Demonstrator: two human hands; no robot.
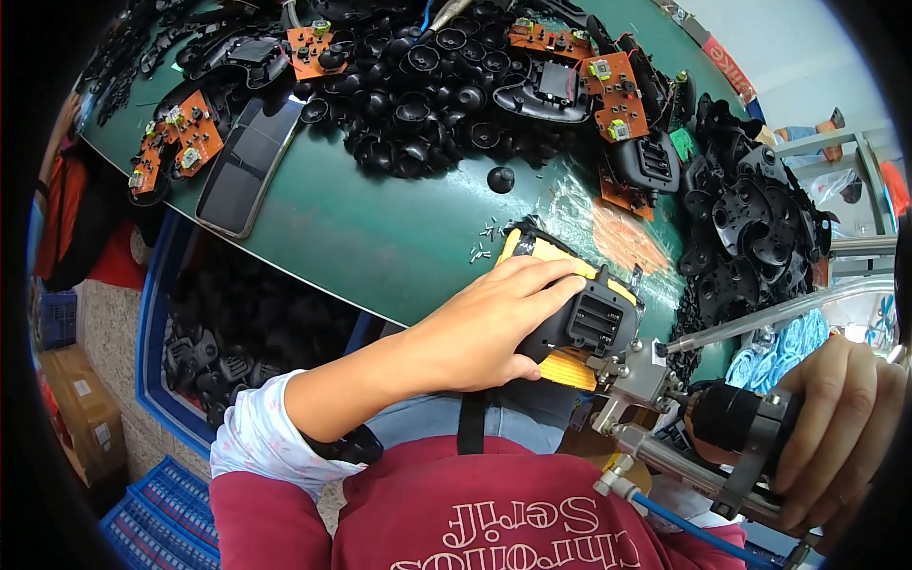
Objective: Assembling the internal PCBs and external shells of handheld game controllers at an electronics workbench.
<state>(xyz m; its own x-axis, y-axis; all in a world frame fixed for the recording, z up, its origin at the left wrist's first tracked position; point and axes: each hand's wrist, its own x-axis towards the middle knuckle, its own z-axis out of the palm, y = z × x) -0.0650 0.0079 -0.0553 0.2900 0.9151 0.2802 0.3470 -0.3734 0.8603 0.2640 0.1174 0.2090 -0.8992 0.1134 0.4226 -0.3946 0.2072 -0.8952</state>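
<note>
Left hand (494, 309) steadies black plastic controller shell (597, 318) in yellow fixture (570, 370); right hand (841, 427) grips black-and-silver cylindrical driver (727, 418) at shell's four o'clock. Fastening seems under way (seated screws indiscernible); silver metal screws (482, 254) lie loose, ten o'clock.

Controller (596, 321) before caps (412, 106), phone (247, 169) at their left

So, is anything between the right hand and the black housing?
Yes: the tool in the right hand; its metal head lies by the lower right of the black housing. The left hand touches the housing directly.
</note>
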